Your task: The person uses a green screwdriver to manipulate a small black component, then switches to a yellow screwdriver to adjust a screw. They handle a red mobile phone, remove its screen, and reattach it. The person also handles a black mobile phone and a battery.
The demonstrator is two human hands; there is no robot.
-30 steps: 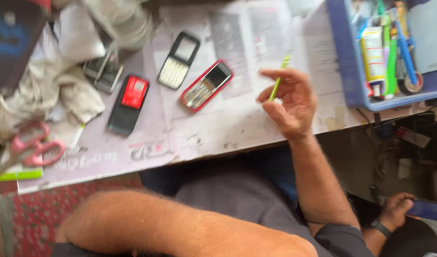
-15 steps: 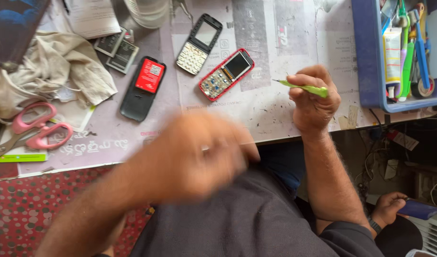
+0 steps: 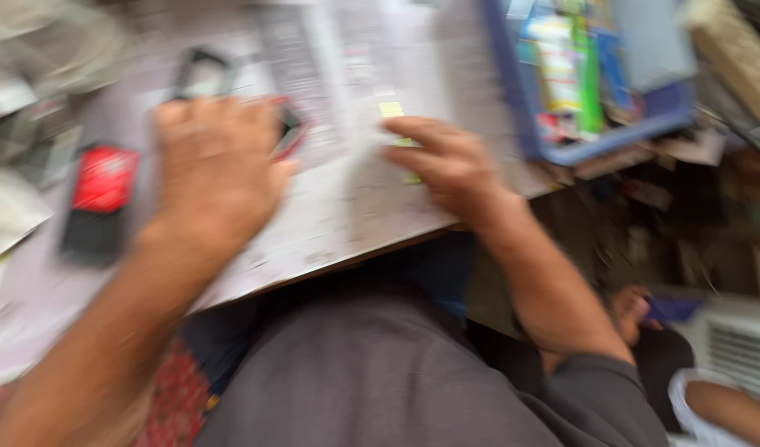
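Observation:
The whole view is motion-blurred. My left hand (image 3: 214, 165) lies palm down over the table, covering most of a red-rimmed phone (image 3: 291, 132); I cannot tell whether it grips it. A black phone with a red screen (image 3: 103, 199) sits to the left of that hand, and the dark rim of another phone (image 3: 199, 66) shows just beyond it. My right hand (image 3: 446, 161) rests near the table's front edge, fingers closed around a thin green tool (image 3: 391, 109) whose ends stick out above and below the fingers.
Paper sheets cover the table (image 3: 347, 215). A blue tray (image 3: 512, 108) with several green and blue tools stands at the right edge. Pale cloth (image 3: 57, 41) lies at the far left. Below right, another person's hand (image 3: 628, 310) and a white grille (image 3: 740, 348) show.
My left hand has swung up from my lap onto the table and over the red-rimmed phone. My right hand has shifted left with the green tool. The camera has moved closer.

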